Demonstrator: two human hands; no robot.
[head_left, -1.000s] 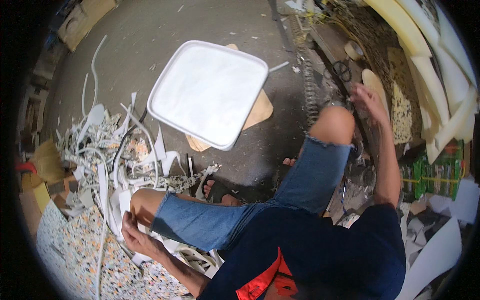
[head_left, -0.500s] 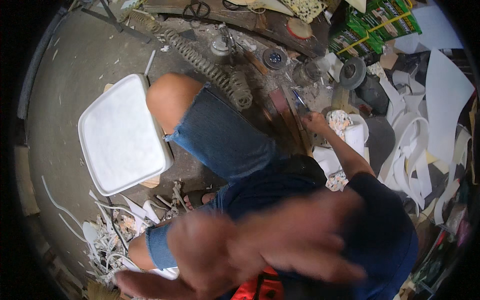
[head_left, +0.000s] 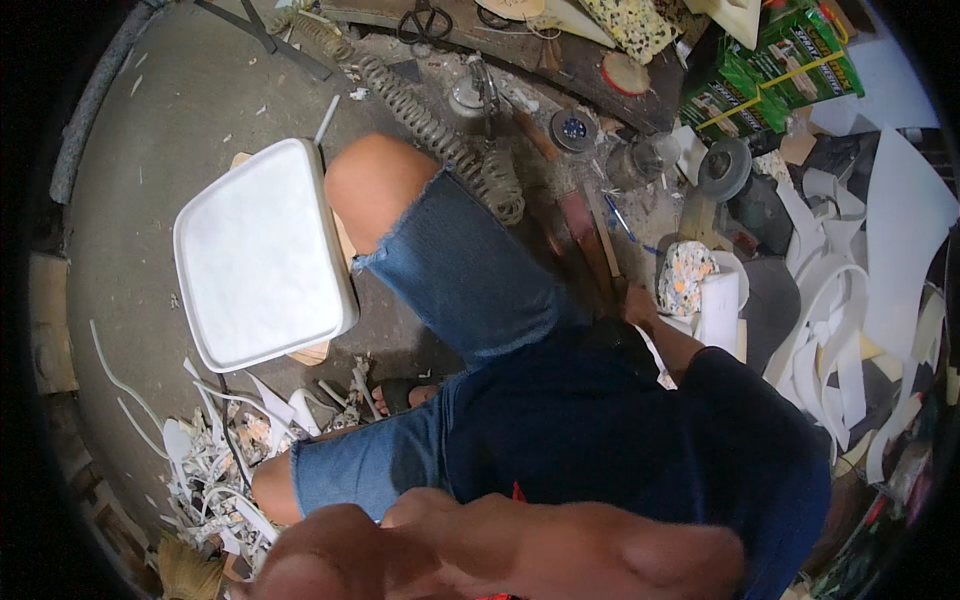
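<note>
My left hand [head_left: 500,550] looms large and blurred at the lower edge, close to the camera; how its fingers lie is not clear. My right hand [head_left: 643,304] is low beside the thin wooden strips [head_left: 597,235], its fingers mostly hidden in shadow. A blue and white pen [head_left: 618,217] lies on the floor a short way beyond that hand, apart from it. To the right hand's right are a speckled foam block [head_left: 685,277] and a white roll [head_left: 719,312]. A white, rounded-square padded panel with a raised rim [head_left: 262,255] rests by my knee, wood showing under it.
A coiled clear hose [head_left: 430,130] runs along the floor past a spray gun [head_left: 470,97]. Black scissors [head_left: 424,22] lie on a wooden board [head_left: 560,60]. White offcuts [head_left: 830,330] pile up at right, scraps [head_left: 230,470] at lower left. Green boxes [head_left: 770,75] stand at upper right.
My right hand has drawn back from the pen, which now lies clear of it. My left hand has dropped toward the lower edge, its spread fingers no longer showing.
</note>
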